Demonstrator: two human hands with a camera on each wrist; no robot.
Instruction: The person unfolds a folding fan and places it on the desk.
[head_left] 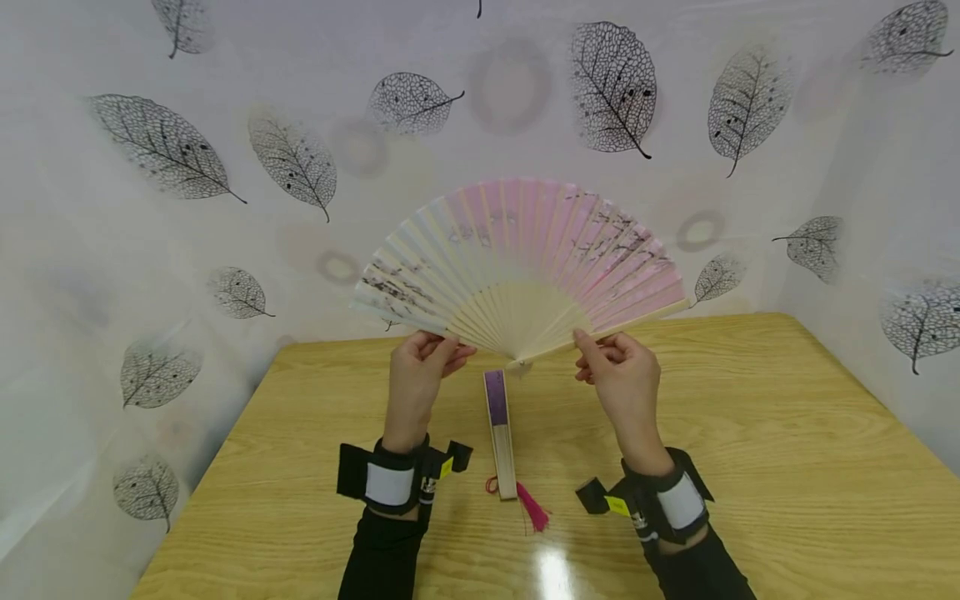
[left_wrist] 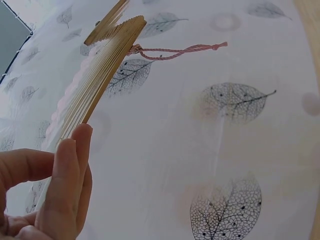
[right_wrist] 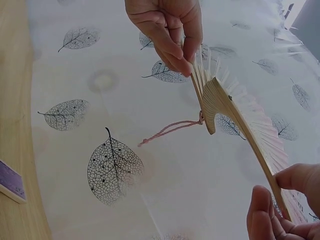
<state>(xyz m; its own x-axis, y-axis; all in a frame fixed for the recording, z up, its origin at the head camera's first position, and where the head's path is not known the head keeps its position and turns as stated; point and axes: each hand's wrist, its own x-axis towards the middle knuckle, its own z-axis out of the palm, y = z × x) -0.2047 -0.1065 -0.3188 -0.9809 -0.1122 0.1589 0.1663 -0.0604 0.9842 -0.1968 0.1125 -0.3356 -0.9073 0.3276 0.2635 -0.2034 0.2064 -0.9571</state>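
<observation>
A folding fan (head_left: 555, 242) is spread wide in the head view, upright above the table. Its pleated leaf runs from white at left to pink at right, with dark blossom-branch prints. My left hand (head_left: 416, 379) pinches the left edge of its pale ribs between thumb and fingers. On the other side, my right hand (head_left: 628, 387) pinches the right guard stick. A pink cord loop (left_wrist: 180, 51) hangs from the pivot end in both wrist views. Below the pivot, a second, folded fan (head_left: 501, 437) with a purple upper part and pale ribs lies on the table.
The folded fan has a magenta tassel (head_left: 534, 508) at its near end. A wood-grain table (head_left: 750, 433) stretches under both arms. Behind and beside it hangs a white cloth (head_left: 420, 42) printed with dark leaves. Black straps with small camera mounts circle both wrists.
</observation>
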